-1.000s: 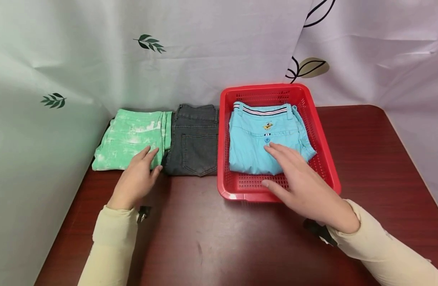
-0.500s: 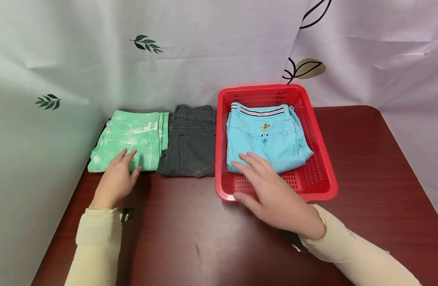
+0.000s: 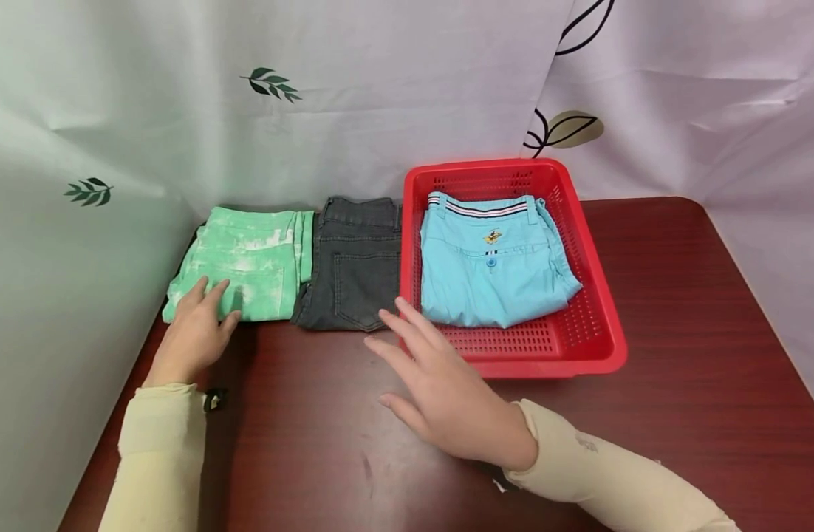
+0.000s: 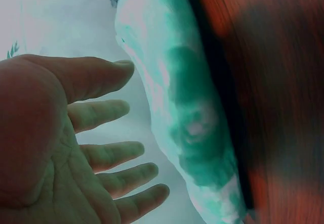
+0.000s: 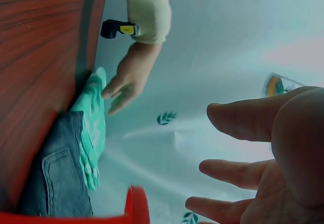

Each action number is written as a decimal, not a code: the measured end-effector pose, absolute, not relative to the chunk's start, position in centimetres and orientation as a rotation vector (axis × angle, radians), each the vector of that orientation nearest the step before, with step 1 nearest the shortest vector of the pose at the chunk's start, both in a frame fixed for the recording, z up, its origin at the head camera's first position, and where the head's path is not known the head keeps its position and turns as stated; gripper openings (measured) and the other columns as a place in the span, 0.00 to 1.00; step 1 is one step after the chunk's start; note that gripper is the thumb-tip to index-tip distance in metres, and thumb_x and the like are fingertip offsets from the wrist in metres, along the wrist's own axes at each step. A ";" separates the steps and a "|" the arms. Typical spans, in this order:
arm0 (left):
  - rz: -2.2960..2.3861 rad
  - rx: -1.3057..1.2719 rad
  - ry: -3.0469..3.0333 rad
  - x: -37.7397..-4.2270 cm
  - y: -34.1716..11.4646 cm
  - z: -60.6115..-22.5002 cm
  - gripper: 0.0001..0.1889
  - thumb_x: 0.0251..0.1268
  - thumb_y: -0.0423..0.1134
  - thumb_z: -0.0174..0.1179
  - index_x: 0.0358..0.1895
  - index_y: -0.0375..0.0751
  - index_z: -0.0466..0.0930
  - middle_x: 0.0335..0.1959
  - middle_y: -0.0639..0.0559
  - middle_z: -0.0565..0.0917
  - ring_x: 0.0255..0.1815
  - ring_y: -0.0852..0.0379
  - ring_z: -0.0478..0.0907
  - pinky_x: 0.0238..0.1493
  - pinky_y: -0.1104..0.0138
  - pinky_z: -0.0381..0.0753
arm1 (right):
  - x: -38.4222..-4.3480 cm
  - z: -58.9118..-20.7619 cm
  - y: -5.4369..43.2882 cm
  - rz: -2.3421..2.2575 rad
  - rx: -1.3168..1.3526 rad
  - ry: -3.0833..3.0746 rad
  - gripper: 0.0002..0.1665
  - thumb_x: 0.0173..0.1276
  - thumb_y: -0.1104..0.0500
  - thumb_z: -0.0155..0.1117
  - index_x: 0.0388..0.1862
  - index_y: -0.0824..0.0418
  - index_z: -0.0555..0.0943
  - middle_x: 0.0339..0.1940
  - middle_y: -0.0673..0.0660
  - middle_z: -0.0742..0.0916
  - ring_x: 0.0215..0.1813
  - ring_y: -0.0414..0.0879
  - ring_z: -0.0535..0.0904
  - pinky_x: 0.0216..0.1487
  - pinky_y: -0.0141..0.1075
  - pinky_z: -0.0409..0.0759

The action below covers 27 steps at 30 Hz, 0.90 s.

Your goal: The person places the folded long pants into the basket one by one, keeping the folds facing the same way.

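Note:
Folded green tie-dye trousers lie at the back left of the table. My left hand hovers over their front edge with spread fingers; the left wrist view shows a gap between the fingers and the cloth. Beside them are folded dark grey jeans, partly hidden by a red plastic basket. Folded light blue trousers lie in the basket. My right hand is held above the table at the basket's front left corner, fingers extended, holding nothing.
The dark red wooden table extends in front of the clothes and to the right of the basket. A pale curtain with leaf prints hangs along the back and left sides.
My right hand has moved left and toward me, from above the blue trousers to the basket's front left corner. My left hand has shifted left along the green trousers. The clothes stay put.

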<state>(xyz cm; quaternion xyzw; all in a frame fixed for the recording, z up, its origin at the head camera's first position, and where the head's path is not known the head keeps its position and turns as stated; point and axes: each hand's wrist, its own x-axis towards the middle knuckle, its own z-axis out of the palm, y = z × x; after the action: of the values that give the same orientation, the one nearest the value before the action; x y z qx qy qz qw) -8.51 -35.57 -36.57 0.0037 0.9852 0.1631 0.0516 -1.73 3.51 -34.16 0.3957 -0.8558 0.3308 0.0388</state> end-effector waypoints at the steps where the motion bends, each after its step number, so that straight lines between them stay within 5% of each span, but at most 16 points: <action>1: 0.497 0.009 2.998 -8.5 -35.8 -36.6 0.33 0.79 0.39 0.51 0.78 0.26 0.51 0.76 0.19 0.42 0.76 0.21 0.39 0.66 0.29 0.49 | -1.6 -34.3 3.2 1.001 1.223 -2.603 0.35 0.66 0.55 0.71 0.71 0.60 0.73 0.76 0.61 0.68 0.82 0.55 0.47 0.75 0.50 0.61; 14: 0.511 -0.066 3.030 -9.4 -38.1 -37.3 0.35 0.81 0.45 0.48 0.78 0.27 0.47 0.77 0.20 0.39 0.75 0.20 0.39 0.68 0.29 0.46 | -1.4 -35.2 0.0 0.903 1.230 -2.591 0.34 0.66 0.54 0.72 0.69 0.60 0.74 0.75 0.63 0.69 0.81 0.58 0.51 0.78 0.46 0.55; 27: 0.483 -0.158 2.972 -10.8 -39.8 -37.3 0.39 0.81 0.50 0.44 0.78 0.23 0.40 0.75 0.17 0.37 0.73 0.17 0.40 0.66 0.28 0.48 | -1.8 -36.0 -3.1 0.900 1.213 -2.670 0.34 0.68 0.52 0.70 0.70 0.59 0.73 0.74 0.61 0.71 0.81 0.56 0.52 0.73 0.44 0.65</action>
<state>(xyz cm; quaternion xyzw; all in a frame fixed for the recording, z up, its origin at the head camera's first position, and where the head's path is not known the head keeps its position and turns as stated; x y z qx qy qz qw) -10.80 -39.76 -37.29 -0.0523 0.9837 0.1598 0.0631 -1.76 -3.07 -35.99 0.3951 -0.8698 0.2933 0.0371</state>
